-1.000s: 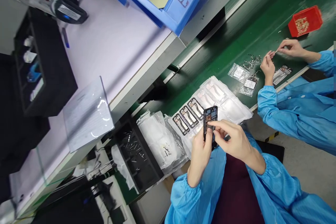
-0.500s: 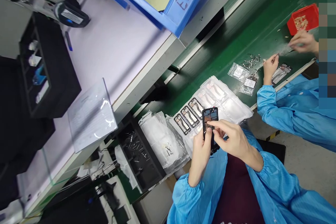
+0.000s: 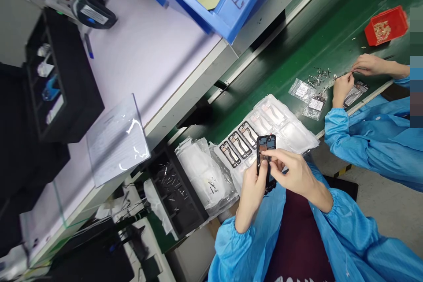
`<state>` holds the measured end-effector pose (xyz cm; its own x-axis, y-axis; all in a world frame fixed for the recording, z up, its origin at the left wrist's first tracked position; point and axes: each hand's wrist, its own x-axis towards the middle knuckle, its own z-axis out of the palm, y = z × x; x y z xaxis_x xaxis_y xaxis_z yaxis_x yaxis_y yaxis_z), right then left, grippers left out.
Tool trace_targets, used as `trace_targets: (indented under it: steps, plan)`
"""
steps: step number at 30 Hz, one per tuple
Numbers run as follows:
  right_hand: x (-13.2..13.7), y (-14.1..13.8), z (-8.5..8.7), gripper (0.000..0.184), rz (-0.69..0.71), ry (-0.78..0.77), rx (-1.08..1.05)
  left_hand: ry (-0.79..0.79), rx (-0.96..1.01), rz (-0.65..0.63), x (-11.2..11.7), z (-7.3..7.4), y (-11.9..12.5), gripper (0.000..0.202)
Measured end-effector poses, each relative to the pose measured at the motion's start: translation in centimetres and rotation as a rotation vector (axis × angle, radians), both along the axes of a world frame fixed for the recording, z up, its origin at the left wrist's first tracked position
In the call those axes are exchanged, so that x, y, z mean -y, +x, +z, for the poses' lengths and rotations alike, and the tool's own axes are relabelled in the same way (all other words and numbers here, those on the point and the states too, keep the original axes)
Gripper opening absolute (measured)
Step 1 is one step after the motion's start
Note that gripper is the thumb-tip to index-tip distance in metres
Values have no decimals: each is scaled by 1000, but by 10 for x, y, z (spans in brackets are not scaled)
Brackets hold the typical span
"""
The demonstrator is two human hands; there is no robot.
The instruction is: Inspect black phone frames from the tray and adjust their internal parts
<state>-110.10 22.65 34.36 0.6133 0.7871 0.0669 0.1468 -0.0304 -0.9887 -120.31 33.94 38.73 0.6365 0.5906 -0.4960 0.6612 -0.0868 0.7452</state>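
Observation:
Upright in front of me is a black phone frame (image 3: 271,142) with inner parts showing. My left hand (image 3: 253,189) is closed round its lower left side, the thumb lying over the front. From the right, my right hand (image 3: 294,172) bears on the same frame. Its index finger presses on the inside, the thumb is at the right edge and the other fingers are curled. Whether a tiny part lies under the fingertip is hidden. Just behind, several similar phone frames (image 3: 240,144) lie in a row on a white plastic tray (image 3: 297,134).
White plastic packaging (image 3: 194,163) and a black bin of small parts (image 3: 194,220) stand left of the tray. A co-worker's hands (image 3: 343,86) work at the right, near bagged parts (image 3: 301,90) and a red box (image 3: 393,22). A blue crate (image 3: 228,22) sits on the bench.
My hands stay on the phone frame, with the right index finger still pressed on it. The co-worker's farther hand has come down to meet their other hand. The view has shifted slightly.

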Motion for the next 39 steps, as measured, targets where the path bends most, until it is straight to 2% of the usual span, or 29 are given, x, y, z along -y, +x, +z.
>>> trace_targets:
  steps: [7,12,18,32,35,39]
  plan:
    - [0,3,1,38,37,-18,121,-37,40,40,-3,7,0,39]
    - [-5,4,1,28,-34,33,32,-88,16,65,-5,6,-3,41]
    - [-6,3,4,28,-61,48,-32,-116,-5,96,-7,2,-5,44]
    - [-15,5,7,10,-94,8,-13,-200,-2,70,-8,2,-6,41]
    - [-17,7,5,5,-75,-1,24,-185,-13,49,-7,4,-4,42]
    - [-15,15,4,9,31,-32,40,-177,20,4,-5,3,-7,41]
